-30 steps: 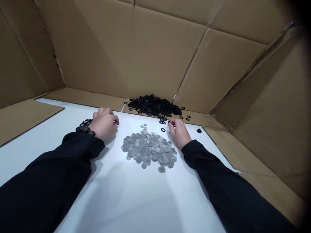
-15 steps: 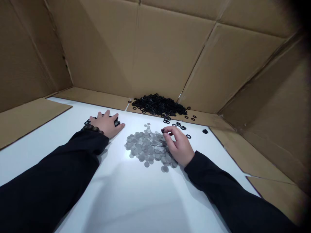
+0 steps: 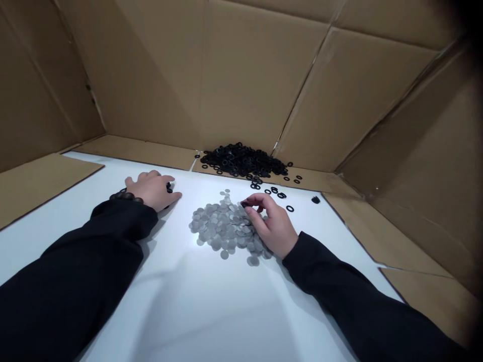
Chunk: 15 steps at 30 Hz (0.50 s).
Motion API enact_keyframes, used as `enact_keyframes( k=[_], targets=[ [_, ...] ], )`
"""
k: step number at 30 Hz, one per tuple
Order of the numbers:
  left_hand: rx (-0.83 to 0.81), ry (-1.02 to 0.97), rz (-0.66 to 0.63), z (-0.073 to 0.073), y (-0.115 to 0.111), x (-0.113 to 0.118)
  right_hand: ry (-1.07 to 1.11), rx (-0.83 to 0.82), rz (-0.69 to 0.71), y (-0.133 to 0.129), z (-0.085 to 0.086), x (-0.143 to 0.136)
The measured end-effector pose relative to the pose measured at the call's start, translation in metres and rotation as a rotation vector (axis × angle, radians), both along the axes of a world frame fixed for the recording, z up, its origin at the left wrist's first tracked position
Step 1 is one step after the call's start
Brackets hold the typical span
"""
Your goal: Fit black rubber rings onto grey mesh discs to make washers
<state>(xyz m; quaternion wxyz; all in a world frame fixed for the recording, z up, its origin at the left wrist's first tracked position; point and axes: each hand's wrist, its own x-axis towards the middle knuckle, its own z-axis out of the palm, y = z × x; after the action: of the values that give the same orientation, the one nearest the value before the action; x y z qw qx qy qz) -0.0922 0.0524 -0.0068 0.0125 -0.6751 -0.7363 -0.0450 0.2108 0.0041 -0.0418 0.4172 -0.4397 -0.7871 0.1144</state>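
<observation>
White desk (image 3: pixel 211 306), grey discs (image 3: pixel 215 229) piled on it; right hand (image 3: pixel 272 223) above their right edge, grip pinching a small black piece (image 3: pixel 244 204); left hand (image 3: pixel 149 190), grip spread beside black pieces (image 3: pixel 168 186); beyond, black ring heap (image 3: pixel 241 162)

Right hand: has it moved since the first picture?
Yes: against the grey disc pile, the right hand moved toward the camera, its fingertips leftward over it.

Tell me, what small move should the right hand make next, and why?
Probably carry the small black piece left, to beside the left hand. The right hand pinches that piece in front of the grey discs, while other dark pieces show by the left thumb, so adding it there seems sensible.
</observation>
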Motion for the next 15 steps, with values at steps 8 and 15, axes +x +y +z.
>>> enact_keyframes(
  k=[8, 15],
  targets=[
    [0.281, -0.354, -0.47, 0.007, -0.038, 0.064, -0.094, 0.145, 0.054, -0.003, 0.001, -0.005],
    [-0.199, -1.273, -0.383, 0.003, -0.067, 0.112, -0.227, 0.395, 0.126, -0.009, 0.006, -0.006]
  ],
)
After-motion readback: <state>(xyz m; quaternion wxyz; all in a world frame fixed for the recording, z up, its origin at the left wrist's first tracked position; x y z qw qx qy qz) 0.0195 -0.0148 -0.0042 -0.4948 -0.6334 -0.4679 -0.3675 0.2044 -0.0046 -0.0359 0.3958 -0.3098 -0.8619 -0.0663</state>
